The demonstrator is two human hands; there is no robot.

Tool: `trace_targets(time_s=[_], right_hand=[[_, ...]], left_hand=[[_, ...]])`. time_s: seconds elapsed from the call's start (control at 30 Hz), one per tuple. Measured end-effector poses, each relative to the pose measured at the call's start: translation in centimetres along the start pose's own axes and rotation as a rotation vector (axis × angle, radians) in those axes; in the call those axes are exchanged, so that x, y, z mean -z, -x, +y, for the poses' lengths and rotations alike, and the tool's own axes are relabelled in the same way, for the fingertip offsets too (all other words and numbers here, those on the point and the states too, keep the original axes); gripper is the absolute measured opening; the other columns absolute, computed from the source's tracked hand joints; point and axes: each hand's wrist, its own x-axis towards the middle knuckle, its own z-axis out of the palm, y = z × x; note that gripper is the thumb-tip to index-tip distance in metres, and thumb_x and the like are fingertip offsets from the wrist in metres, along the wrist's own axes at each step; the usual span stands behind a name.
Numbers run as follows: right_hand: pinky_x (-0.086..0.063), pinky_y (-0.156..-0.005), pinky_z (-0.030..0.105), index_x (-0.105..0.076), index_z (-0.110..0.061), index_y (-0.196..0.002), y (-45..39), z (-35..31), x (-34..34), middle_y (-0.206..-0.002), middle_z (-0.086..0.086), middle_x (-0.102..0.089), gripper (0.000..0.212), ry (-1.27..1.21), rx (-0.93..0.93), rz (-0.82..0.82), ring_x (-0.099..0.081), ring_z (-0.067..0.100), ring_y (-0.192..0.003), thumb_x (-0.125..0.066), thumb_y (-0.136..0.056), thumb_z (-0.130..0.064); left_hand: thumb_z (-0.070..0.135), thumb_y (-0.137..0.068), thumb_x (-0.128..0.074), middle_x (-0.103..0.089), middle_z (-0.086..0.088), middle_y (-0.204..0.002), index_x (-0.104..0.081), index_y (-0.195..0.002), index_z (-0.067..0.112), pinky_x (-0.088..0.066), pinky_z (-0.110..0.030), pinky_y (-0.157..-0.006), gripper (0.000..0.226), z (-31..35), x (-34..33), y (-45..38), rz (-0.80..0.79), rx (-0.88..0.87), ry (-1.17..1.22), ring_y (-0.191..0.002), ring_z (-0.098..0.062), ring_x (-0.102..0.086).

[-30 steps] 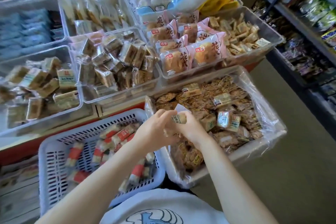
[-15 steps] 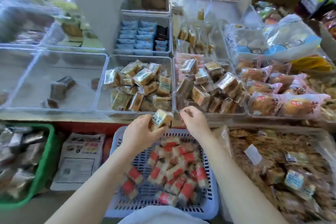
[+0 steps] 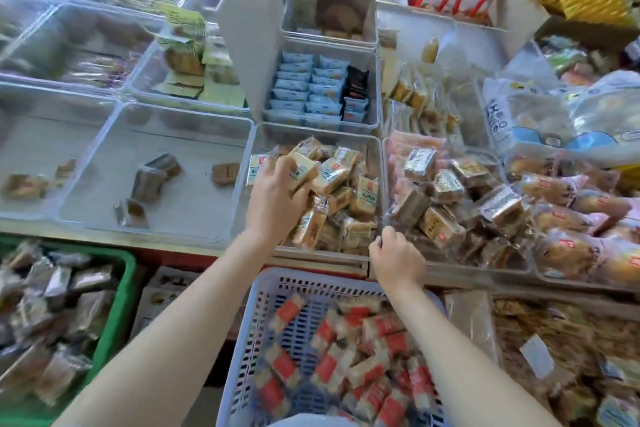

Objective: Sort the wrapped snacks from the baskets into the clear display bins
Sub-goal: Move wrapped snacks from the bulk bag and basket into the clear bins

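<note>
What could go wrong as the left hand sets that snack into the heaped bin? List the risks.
1. The clear bin is already heaped, so the beige wrapped snack held by the left hand may slide off.
2. The right hand rests at the bin's front corner and could nudge it.

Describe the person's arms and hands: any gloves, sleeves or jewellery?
Both hands, left hand and right hand, are bare, with no gloves, and no rings or watch visible. The forearms are uncovered, no sleeves showing. A pale garment shows at the bottom edge.

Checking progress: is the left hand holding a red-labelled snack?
No, the left hand holds a tan wrapped snack over the clear bin.
</note>
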Motion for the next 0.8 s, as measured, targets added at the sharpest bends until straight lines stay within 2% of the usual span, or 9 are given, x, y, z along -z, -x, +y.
trace_targets(time_s=[0.13, 0.23, 0.3, 0.43, 0.53, 0.6, 0.67, 0.73, 0.8], right_hand=[[-0.027, -0.043, 0.026, -0.054, -0.011, -0.08, 0.0, -0.1, -0.6, -0.064, 0.003, -0.055, 0.017, -0.006, -0.008, 0.038, -0.057, 0.027, -0.053, -0.059, -0.094, -0.02], [-0.027, -0.044, 0.025, -0.053, -0.012, -0.075, 0.0, 0.1, -1.0, -0.062, 0.003, -0.055, 0.018, -0.036, -0.004, 0.049, -0.054, 0.028, -0.05, -0.063, -0.089, -0.017], [-0.027, -0.041, 0.024, -0.051, -0.013, -0.072, -0.1, 0.3, -1.2, -0.057, 0.002, -0.052, 0.021, -0.042, 0.012, 0.075, -0.051, 0.026, -0.045, -0.066, -0.086, -0.015], [-0.025, -0.041, 0.022, -0.051, -0.012, -0.072, -0.1, 0.5, -1.3, -0.056, 0.001, -0.051, 0.022, -0.052, 0.026, 0.101, -0.05, 0.025, -0.043, -0.069, -0.085, -0.015], [-0.029, -0.046, 0.026, -0.05, -0.013, -0.079, -0.1, 0.6, -0.9, -0.065, 0.002, -0.053, 0.018, -0.075, 0.032, 0.049, -0.055, 0.027, -0.054, -0.058, -0.093, -0.021], [-0.032, -0.051, 0.03, -0.043, -0.016, -0.084, -0.1, 0.9, -0.3, -0.073, -0.001, -0.05, 0.021, -0.113, 0.034, -0.023, -0.052, 0.024, -0.063, -0.047, -0.1, -0.029], [-0.029, -0.051, 0.031, -0.042, -0.015, -0.08, 0.4, 1.5, 0.8, -0.072, -0.004, -0.047, 0.029, -0.236, 0.063, -0.087, -0.047, 0.021, -0.065, -0.045, -0.101, -0.034], [-0.029, -0.05, 0.032, -0.045, -0.013, -0.075, 1.9, 2.9, 2.2, -0.07, -0.001, -0.05, 0.032, -0.409, 0.054, -0.101, -0.047, 0.02, -0.063, -0.048, -0.1, -0.033], [-0.034, -0.054, 0.035, -0.049, -0.01, -0.075, 4.4, 5.3, 3.0, -0.072, 0.002, -0.054, 0.03, -0.509, 0.0, -0.118, -0.048, 0.021, -0.064, -0.051, -0.099, -0.029]], left_hand=[[0.008, -0.089, -0.06, -0.048, -0.015, -0.121, -0.053, -0.103, 0.006, -0.045, -0.044, -0.098, 0.016, 0.6, -2.3, -4.5, -0.009, -0.026, -0.022, -0.112, -0.03, -0.046], [0.016, -0.092, -0.057, -0.039, -0.015, -0.146, -0.053, -0.12, 0.005, -0.033, -0.045, -0.115, 0.031, 0.7, -3.7, -5.1, -0.264, -0.052, -0.083, -0.135, -0.031, -0.035], [0.028, -0.094, -0.055, -0.029, -0.011, -0.158, -0.048, -0.133, 0.011, -0.022, -0.049, -0.12, 0.043, 1.0, -4.0, -4.9, -0.382, -0.088, -0.223, -0.147, -0.031, -0.022], [0.043, -0.095, -0.048, -0.015, -0.006, -0.165, -0.032, -0.151, 0.022, -0.007, -0.051, -0.121, 0.062, 1.8, -3.4, -4.3, -0.407, -0.127, -0.414, -0.153, -0.025, -0.004], [0.041, -0.095, -0.052, -0.026, -0.005, -0.161, -0.038, -0.149, 0.02, -0.013, -0.05, -0.122, 0.06, 3.3, -2.7, -1.9, -0.314, -0.17, -0.334, -0.151, -0.025, -0.014], [0.035, -0.093, -0.056, -0.044, -0.006, -0.149, -0.05, -0.14, 0.017, -0.033, -0.049, -0.114, 0.05, 4.7, -2.6, 0.8, -0.277, -0.225, -0.231, -0.14, -0.026, -0.035], [0.035, -0.093, -0.056, -0.054, -0.003, -0.132, -0.056, -0.132, 0.016, -0.049, -0.043, -0.094, 0.043, 6.1, -3.2, 3.5, -0.31, -0.227, -0.177, -0.12, -0.024, -0.051], [0.038, -0.094, -0.053, -0.057, 0.002, -0.117, -0.058, -0.123, 0.02, -0.049, -0.034, -0.074, 0.034, 7.5, -4.1, 6.1, -0.402, -0.164, -0.176, -0.1, -0.019, -0.058], [0.039, -0.096, -0.05, -0.061, 0.007, -0.105, -0.06, -0.112, 0.024, -0.046, -0.03, -0.067, 0.024, 8.8, -5.5, 8.4, -0.521, -0.13, -0.231, -0.088, -0.015, -0.059]])
